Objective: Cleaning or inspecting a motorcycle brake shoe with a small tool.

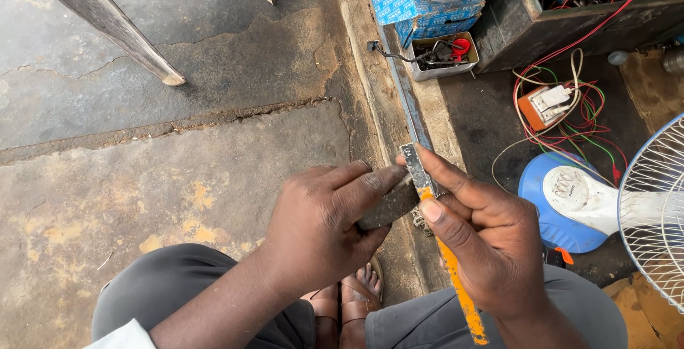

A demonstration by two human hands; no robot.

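My right hand (pixel 484 242) grips a long flat tool (pixel 419 172) with a bare metal tip and an orange painted body that runs down past my wrist. My left hand (pixel 324 224) is closed on a dark grey block (pixel 388 206), pressed against the side of the tool's metal end. Both hands meet above my knees, over my sandalled feet (pixel 353 295). Part of the block is hidden under my left fingers.
A cracked concrete floor (pixel 178 164) spreads to the left, with a metal leg (pixel 114 28) on it. At right stand a fan with a blue base (pixel 570 203), tangled wires (pixel 570 117), a small orange device (pixel 545 103), a tray of parts (pixel 442 57), a blue box (pixel 413 0) and a dark crate (pixel 570 14).
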